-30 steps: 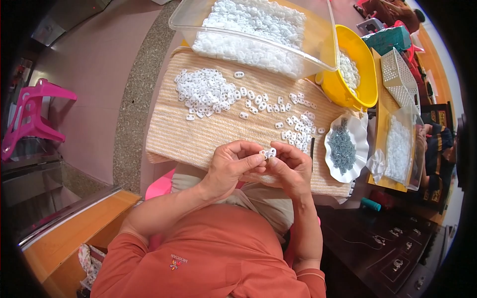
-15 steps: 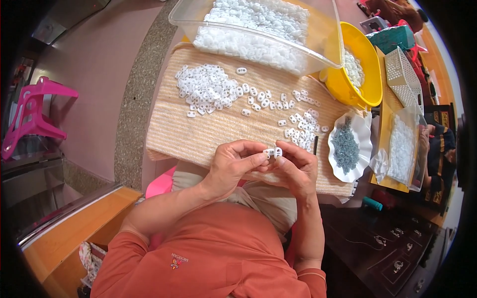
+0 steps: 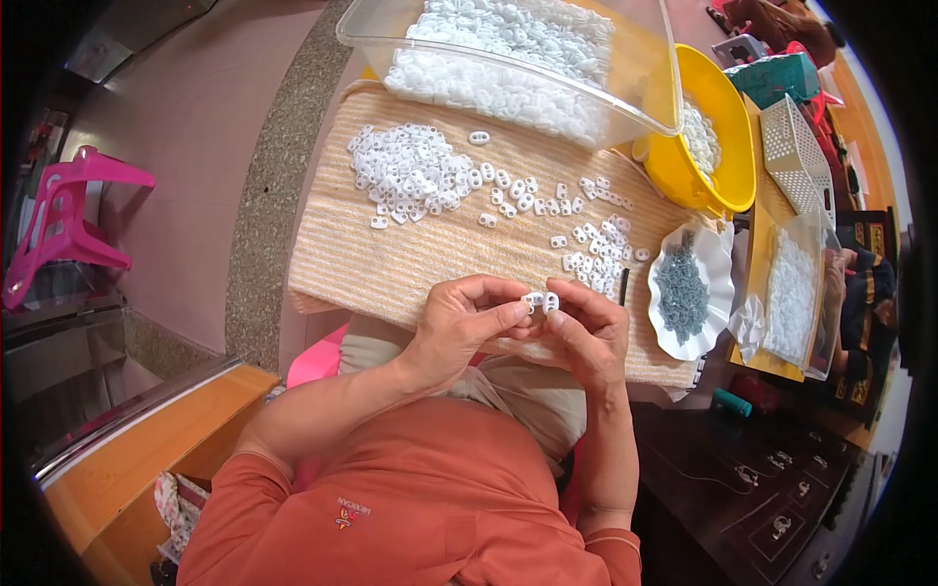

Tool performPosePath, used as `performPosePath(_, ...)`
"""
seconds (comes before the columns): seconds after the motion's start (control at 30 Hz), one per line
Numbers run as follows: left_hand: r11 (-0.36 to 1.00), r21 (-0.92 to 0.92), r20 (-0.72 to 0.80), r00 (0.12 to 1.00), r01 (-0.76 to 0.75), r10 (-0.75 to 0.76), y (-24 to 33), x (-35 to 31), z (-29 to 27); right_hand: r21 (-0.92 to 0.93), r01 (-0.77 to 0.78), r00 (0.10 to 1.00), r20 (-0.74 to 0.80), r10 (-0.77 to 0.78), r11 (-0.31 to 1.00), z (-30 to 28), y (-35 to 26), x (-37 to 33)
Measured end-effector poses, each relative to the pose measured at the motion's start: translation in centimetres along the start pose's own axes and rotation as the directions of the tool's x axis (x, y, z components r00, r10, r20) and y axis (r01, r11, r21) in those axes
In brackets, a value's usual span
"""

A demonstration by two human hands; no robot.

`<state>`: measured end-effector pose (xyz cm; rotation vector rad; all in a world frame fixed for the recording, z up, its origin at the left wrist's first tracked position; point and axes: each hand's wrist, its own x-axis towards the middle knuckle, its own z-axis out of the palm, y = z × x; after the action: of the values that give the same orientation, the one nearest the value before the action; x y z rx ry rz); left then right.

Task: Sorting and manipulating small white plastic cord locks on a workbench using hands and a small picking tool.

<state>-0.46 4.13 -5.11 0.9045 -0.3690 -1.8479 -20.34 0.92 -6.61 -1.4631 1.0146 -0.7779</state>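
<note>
The only view looks steeply down from the person's head through a wide fisheye lens, the orange shirt near below it, the cloth-covered desk farther out, dark rounded corners framing it.

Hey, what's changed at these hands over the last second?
The right hand has edged slightly right, away from the left hand, so the white pieces at their fingertips look a little more spread apart. Nothing was let go. The white heap and the dish of grey parts look unchanged; the view itself just shifted slightly.
</note>
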Motion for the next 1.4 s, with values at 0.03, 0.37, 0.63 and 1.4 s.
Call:
performPosePath(0.03,1.000,0.004,0.001,1.000,0.000,0.000,0.0,0.0,0.0,-0.005,0.000,1.000,0.005,0.000,1.000,0.0,-0.1,0.0)
performPosePath(0.37,0.999,0.023,-0.011,1.000,0.024,-0.023,0.1,-0.1,0.1,-0.012,-0.018,1.000,0.010,0.018,1.000,0.2,-0.4,-0.1)
performPosePath(0.63,1.000,-0.005,0.008,1.000,0.026,-0.026,0.0,-0.1,0.0,-0.045,0.022,1.000,-0.014,-0.023,0.999,0.6,-0.4,0.0)
performPosePath(1.4,0.995,-0.049,0.052,0.995,0.089,-0.087,-0.1,0.0,-0.3,0.021,0.023,0.998,0.064,-0.024,1.000,0.3,-0.7,-0.2)
